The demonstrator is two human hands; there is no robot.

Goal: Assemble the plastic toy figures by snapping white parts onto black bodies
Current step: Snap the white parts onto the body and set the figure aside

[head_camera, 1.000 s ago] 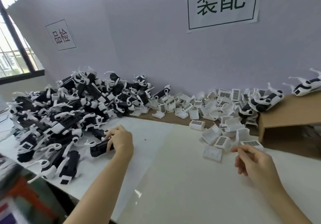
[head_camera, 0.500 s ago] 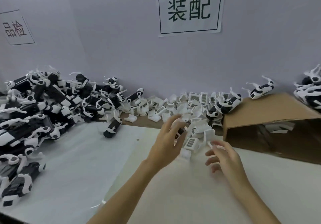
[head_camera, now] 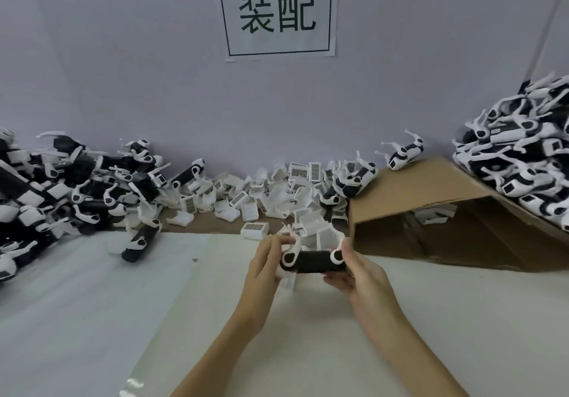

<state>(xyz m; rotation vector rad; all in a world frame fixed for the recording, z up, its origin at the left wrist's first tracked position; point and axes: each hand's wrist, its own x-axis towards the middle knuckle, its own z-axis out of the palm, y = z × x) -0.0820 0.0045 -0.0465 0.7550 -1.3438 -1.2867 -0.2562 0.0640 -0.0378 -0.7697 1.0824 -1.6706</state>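
Your left hand (head_camera: 267, 262) and right hand (head_camera: 358, 273) both have their fingers curled round one black toy body (head_camera: 312, 261), held level between them just above the bench (head_camera: 431, 319). The left grip takes the end with a white joint ring and leg; the right grip cups the other end from below, thumb beside the second white ring. A white piece shows under the left palm, but whether it is a loose part or already fixed, you cannot tell from here.

Judging by this, you are at the fitting step: body in hand, white part about to be seated. The next move calls for lining the part up square with the body and pressing until it snaps, keeping the thin white legs out of the squeeze.

Just beyond your hands lies the heap of white clip parts (head_camera: 277, 193), many with barcode labels. To the left is a pile of unfinished black bodies (head_camera: 61, 187); to the right, a tipped cardboard box (head_camera: 431, 187) with finished figures (head_camera: 529, 156) stacked on it. A sign (head_camera: 277, 11) hangs on the wall.
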